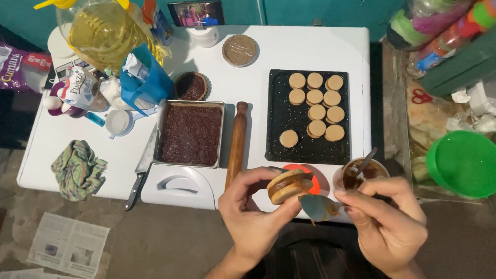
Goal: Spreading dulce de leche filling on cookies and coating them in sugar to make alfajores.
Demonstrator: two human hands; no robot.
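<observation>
Near the worktop's (288, 48) edge, her left hand (251, 214) pinches a sandwich cookie (288, 186) while the right hand (385, 220) grips a caramel-smeared spoon (318, 207); pressing harder could crack the cookie.

Ten plain cookies (316, 112) on tray, one rolling pin (237, 144), one knife (141, 175).

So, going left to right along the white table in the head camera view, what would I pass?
Crumpled cloth → knife → metal pan of dark filling → wooden rolling pin → black tray of round cookies.
</observation>
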